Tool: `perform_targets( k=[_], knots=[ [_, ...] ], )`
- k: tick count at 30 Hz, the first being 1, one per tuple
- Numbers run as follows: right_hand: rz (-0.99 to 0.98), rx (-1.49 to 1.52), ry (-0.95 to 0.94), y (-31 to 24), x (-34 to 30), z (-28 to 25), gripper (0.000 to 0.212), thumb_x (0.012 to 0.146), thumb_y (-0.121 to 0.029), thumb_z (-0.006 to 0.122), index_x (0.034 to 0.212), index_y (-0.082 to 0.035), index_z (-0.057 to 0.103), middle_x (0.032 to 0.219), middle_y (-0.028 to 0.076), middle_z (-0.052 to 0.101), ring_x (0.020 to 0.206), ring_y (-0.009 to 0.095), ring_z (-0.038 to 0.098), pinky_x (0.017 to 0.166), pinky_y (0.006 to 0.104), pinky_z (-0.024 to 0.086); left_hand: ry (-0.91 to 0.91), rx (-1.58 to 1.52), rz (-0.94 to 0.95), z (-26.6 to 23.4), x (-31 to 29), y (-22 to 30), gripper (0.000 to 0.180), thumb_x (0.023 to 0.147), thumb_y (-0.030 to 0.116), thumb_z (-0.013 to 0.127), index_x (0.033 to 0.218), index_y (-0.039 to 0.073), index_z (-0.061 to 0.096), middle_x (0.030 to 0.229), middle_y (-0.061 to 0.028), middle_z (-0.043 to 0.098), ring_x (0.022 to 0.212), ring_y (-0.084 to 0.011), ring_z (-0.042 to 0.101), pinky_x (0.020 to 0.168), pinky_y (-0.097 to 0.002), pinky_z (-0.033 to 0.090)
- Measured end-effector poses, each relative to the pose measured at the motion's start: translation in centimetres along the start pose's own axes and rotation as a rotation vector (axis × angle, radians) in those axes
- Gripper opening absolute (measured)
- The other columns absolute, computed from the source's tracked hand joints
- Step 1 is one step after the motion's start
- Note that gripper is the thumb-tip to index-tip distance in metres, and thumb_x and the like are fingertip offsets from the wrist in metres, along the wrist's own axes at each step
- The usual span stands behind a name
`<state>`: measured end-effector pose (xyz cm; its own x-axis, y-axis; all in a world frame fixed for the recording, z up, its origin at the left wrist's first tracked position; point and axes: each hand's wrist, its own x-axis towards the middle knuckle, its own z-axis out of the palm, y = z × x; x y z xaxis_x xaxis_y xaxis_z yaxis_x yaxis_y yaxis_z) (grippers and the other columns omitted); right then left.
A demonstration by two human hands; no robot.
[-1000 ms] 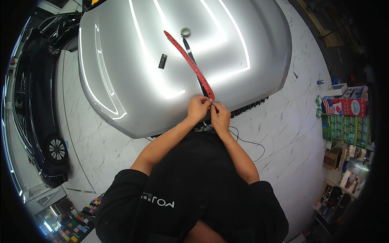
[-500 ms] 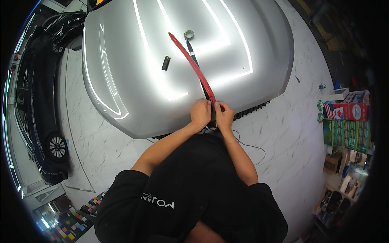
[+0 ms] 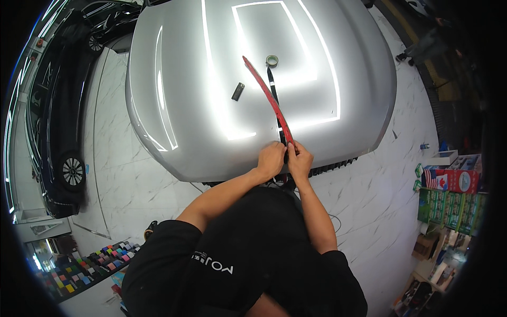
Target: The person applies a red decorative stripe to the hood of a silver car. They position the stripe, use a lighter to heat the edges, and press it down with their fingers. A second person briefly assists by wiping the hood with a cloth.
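Note:
A long, curved red strip (image 3: 274, 104) with dark marks lies over a silver car hood (image 3: 185, 105). A slimmer black strip (image 3: 274, 91) with a pale band runs beside and partly under it. My right hand (image 3: 300, 160) pinches the near end of the red strip at the hood's front edge. Against it, my left hand (image 3: 271, 161) has its fingers closed at the near part of the black strip. Both fingertips are close together, and the strip ends between them are partly hidden. Beyond the hands lie a tape roll (image 3: 271, 65) and a small black lighter-shaped object (image 3: 238, 91).
A dark car (image 3: 58, 121) stands at the left on a marbled floor (image 3: 116, 169). Color swatches (image 3: 90, 267) line a board at lower left. Stacked boxes (image 3: 449, 206) and shelves are at the right. A thin cable (image 3: 338, 224) lies by my right arm.
The view has shifted, so the hood and things on it appear farther right and slightly lower. My right hand has closed in around the red strip's end; my left stays beside it.

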<state>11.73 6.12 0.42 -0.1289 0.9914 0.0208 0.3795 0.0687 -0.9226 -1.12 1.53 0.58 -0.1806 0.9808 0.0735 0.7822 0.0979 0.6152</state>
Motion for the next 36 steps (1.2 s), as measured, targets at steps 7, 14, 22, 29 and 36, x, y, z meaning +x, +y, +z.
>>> perform_targets(
  k=[7, 14, 22, 29, 36],
  knots=[
    [-0.019, -0.036, 0.121, -0.9, -0.6, 0.9, 0.021, 0.107, -0.020, 0.073, 0.115, -0.002, 0.080, 0.077, 0.019, 0.070, 0.064, 0.025, 0.063, 0.065, 0.0392, 0.052, 0.017, 0.013, 0.089, 0.4, 0.4, -1.1, 0.023, 0.109, 0.018, 0.061, 0.093, 0.002, 0.067, 0.092, -0.0184, 0.069, 0.085, -0.0432, 0.068, 0.075, -0.0554, 0.054],
    [-0.074, -0.048, 0.124, 0.4, -0.5, 1.0, 0.023, 0.107, -0.021, 0.074, 0.121, -0.005, 0.079, 0.085, 0.020, 0.076, 0.072, 0.033, 0.075, 0.070, 0.0424, 0.057, 0.041, -0.013, 0.150, -0.6, 0.8, -1.0, 0.022, 0.107, 0.017, 0.063, 0.091, 0.004, 0.066, 0.087, -0.0159, 0.065, 0.083, -0.0417, 0.068, 0.074, -0.0545, 0.053],
    [-0.045, -0.097, 0.086, 1.1, -0.9, 0.1, 0.035, 0.108, -0.024, 0.074, 0.133, 0.001, 0.074, 0.083, 0.013, 0.078, 0.072, 0.024, 0.074, 0.070, 0.0383, 0.058, 0.031, 0.048, 0.220, -0.3, 0.9, -1.6, 0.021, 0.107, 0.021, 0.066, 0.092, 0.006, 0.069, 0.090, -0.0138, 0.068, 0.084, -0.0366, 0.071, 0.074, -0.0502, 0.057],
    [-0.074, -0.113, 0.066, 2.4, -1.5, -1.0, 0.038, 0.109, -0.027, 0.071, 0.135, 0.001, 0.073, 0.086, 0.015, 0.079, 0.075, 0.027, 0.076, 0.073, 0.0406, 0.059, 0.022, 0.046, 0.227, -0.8, 0.8, -1.3, 0.026, 0.108, 0.029, 0.067, 0.096, 0.006, 0.072, 0.094, -0.0130, 0.070, 0.088, -0.0342, 0.073, 0.073, -0.0472, 0.060],
    [-0.013, -0.111, 0.078, 3.8, -0.1, -2.2, 0.037, 0.112, -0.030, 0.066, 0.133, 0.000, 0.074, 0.093, 0.016, 0.079, 0.081, 0.029, 0.076, 0.079, 0.0409, 0.060, -0.040, -0.021, 0.167, -1.8, 1.0, -0.8, 0.031, 0.108, 0.032, 0.068, 0.096, 0.004, 0.073, 0.094, -0.0149, 0.071, 0.087, -0.0367, 0.073, 0.074, -0.0495, 0.059]
  ],
)
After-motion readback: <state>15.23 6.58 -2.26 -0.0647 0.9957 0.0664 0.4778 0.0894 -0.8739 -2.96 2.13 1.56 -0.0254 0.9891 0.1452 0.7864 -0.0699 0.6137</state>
